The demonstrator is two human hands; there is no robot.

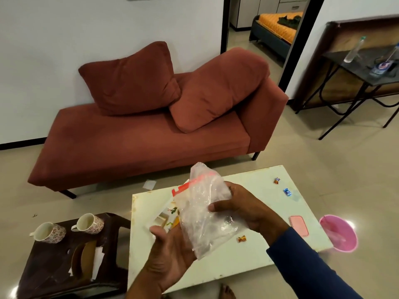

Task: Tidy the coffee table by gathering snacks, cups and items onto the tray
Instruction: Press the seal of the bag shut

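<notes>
Both hands lifted over the table (pixel 248 262); left hand (pixel 170 253) cups, right hand (pixel 244 209) pinches a clear bag (pixel 205 214); gathering step, likely; candies (pixel 241 238) lie loose; next: set the bag down on the tray, which I cannot pick out.

A rust-red chaise sofa (pixel 140 139) stands against a plain white wall (pixel 54 39), with two matching cushions (pixel 131 79) leaning on its back and arm. The floor (pixel 323 152) is pale glossy tile that catches spots of light. To the right of the sofa, a dark-framed doorway (pixel 267 29) opens onto another room holding a bed (pixel 278 24) with an orange cover. Further right, a dark metal-legged side table (pixel 356 70) stands in front of a brown panel leaning against the wall. A low dark brown stool (pixel 64 255) sits at lower left.
</notes>
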